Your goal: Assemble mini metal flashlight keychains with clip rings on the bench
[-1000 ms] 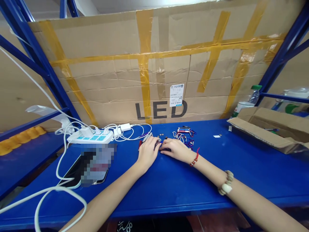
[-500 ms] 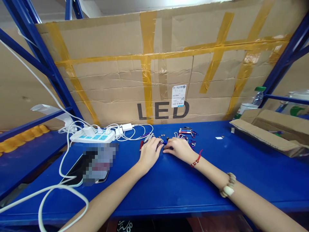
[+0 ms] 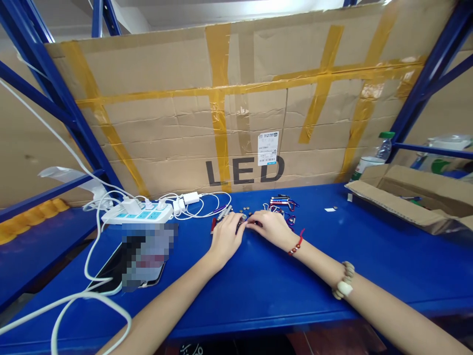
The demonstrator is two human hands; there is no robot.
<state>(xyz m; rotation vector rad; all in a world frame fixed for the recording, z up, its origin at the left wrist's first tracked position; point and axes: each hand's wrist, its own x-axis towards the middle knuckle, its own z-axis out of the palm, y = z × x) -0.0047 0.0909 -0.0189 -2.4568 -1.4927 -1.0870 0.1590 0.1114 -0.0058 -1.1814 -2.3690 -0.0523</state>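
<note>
Hands [image 3: 247, 230] pinch small flashlight [image 3: 244, 223], axis unclear.

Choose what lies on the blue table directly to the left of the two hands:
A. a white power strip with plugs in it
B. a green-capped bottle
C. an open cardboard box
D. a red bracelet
A: the white power strip sits left of the hands; bottle and box are at right.

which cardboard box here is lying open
The brown cardboard box at the right end of the blue table: its flaps are folded out. The large taped box marked LED behind the hands stands closed, sealed with yellow tape.
</note>
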